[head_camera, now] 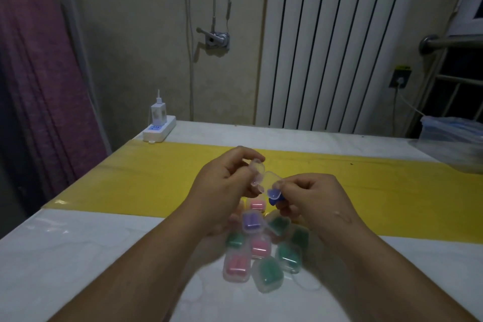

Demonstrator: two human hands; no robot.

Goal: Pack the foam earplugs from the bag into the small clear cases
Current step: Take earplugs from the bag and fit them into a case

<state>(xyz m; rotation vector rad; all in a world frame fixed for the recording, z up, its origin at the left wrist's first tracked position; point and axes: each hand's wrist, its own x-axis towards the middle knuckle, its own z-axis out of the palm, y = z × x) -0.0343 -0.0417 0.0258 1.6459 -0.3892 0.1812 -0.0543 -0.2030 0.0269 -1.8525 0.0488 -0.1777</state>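
My left hand (pixel 224 185) and my right hand (pixel 311 198) hold one small clear case (pixel 264 180) between them, above the table. Its lid is swung open toward the left hand. The right hand's fingertips pinch blue foam earplugs (pixel 274 197) at the case's lower half. Under my hands lies a pile of closed clear cases (pixel 264 248) filled with pink, green and purple earplugs. A plastic bag (pixel 452 138) sits at the table's far right edge; what it contains I cannot tell.
The white marble-look table (pixel 78 256) carries a yellow strip (pixel 156 178) across its middle. A white power strip (pixel 159 128) with a plugged charger sits at the back left corner. A radiator and wall stand behind; a purple curtain hangs left.
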